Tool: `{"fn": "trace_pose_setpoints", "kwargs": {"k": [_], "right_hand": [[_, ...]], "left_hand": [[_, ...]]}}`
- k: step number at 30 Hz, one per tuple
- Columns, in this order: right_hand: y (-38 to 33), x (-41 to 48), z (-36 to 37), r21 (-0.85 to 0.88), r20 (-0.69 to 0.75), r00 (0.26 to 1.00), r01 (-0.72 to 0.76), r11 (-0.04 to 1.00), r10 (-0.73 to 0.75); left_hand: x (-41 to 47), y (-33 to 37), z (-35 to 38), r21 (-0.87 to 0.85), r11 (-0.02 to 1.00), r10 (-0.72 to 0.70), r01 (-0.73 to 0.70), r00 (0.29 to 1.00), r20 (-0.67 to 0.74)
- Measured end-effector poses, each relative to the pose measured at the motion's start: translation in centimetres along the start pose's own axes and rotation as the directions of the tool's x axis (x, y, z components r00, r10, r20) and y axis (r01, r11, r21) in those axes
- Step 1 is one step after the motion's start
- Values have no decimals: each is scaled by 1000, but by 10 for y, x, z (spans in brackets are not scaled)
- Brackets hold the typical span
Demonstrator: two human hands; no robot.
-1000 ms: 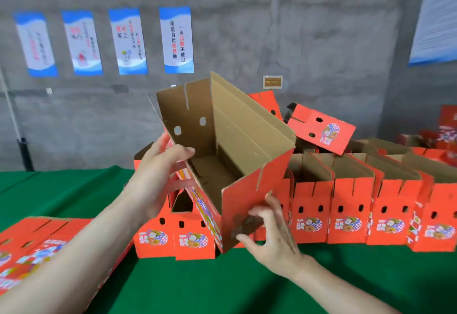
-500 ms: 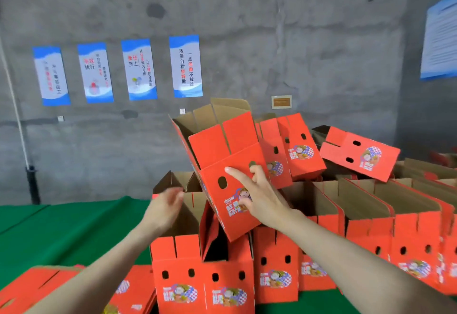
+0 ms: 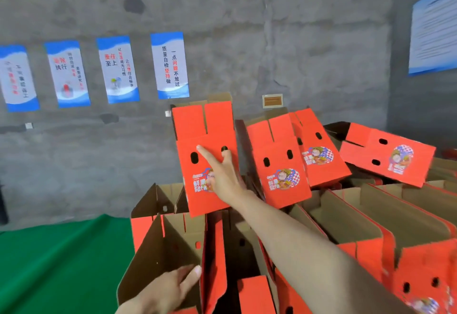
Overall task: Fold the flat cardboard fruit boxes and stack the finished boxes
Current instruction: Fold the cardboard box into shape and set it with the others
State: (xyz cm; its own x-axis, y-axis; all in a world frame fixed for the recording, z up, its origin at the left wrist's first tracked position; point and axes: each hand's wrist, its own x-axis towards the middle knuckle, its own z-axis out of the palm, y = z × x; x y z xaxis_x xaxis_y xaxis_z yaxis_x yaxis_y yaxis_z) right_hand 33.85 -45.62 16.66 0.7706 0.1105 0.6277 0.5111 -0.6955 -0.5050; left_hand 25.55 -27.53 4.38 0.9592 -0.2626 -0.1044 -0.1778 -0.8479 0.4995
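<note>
Two hands work at the stack. Right hand [image 3: 222, 177], fingers straight and spread, presses flat on the red face of the folded box [image 3: 197, 138]. This box stands upright on the open tops of the lower row [image 3: 358, 224], just left of two tilted boxes [image 3: 279, 155]. One fingertip lies at a slot [image 3: 224, 147]; whether it hooks in cannot be told. Left hand [image 3: 168, 291], fingers extended, rests on a brown flap [image 3: 158, 252] of that row, grasping nothing. Judged step: seating the finished box. Push evenly until its base sits level on the rims below, brace the flap, and release only once nothing rocks.
</note>
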Motion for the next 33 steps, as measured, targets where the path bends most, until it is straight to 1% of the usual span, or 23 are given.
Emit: {"fn": "trace_pose_setpoints", "kwargs": {"k": [2, 3, 6, 8, 9, 10, 12, 14, 18, 20, 24, 28, 33], "right_hand": [[16, 17, 7, 8, -35, 999, -15, 1000, 15], [27, 22, 8, -36, -61, 998, -21, 999, 18], [61, 22, -2, -269, -38, 997, -82, 960, 74], [80, 16, -16, -282, -49, 992, -129, 951, 121], [87, 14, -22, -305, -41, 991, -135, 943, 129], [90, 11, -29, -365, -31, 989, -147, 919, 146], [96, 10, -39, -406, -41, 986, -164, 899, 162], [101, 8, -42, -423, -55, 984, -179, 888, 172], [99, -1, -26, -512, -41, 980, -188, 838, 195], [93, 3, -23, -552, -20, 977, -186, 813, 210], [84, -3, -17, -611, 55, 955, -199, 766, 292], [86, -13, -12, -639, 120, 946, -158, 753, 300], [73, -17, -13, -616, 180, 903, -205, 761, 389]], "left_hand": [[5, 0, 0, -108, 994, -23, 21, 999, -26], [8, 0, 1, -123, 992, -23, 20, 999, -27], [16, 3, 5, -89, 996, -25, 23, 999, -23], [19, 2, 7, -85, 995, -54, 49, 997, -51], [19, 1, 7, -91, 994, -63, 57, 996, -60], [18, 1, 7, -103, 993, -67, 60, 996, -65], [15, 1, 7, -114, 992, -67, 57, 995, -80], [11, 0, 8, -91, 995, -53, 43, 992, -113], [8, 0, 10, -9, 999, -42, 41, 970, -241], [6, 2, 10, 47, 997, -37, 53, 953, -300], [1, 7, 8, 166, 983, -12, 83, 920, -391], [0, 7, 3, 196, 974, -25, 117, 908, -418], [-7, 1, 2, 212, 967, -48, 144, 914, -404]]}}
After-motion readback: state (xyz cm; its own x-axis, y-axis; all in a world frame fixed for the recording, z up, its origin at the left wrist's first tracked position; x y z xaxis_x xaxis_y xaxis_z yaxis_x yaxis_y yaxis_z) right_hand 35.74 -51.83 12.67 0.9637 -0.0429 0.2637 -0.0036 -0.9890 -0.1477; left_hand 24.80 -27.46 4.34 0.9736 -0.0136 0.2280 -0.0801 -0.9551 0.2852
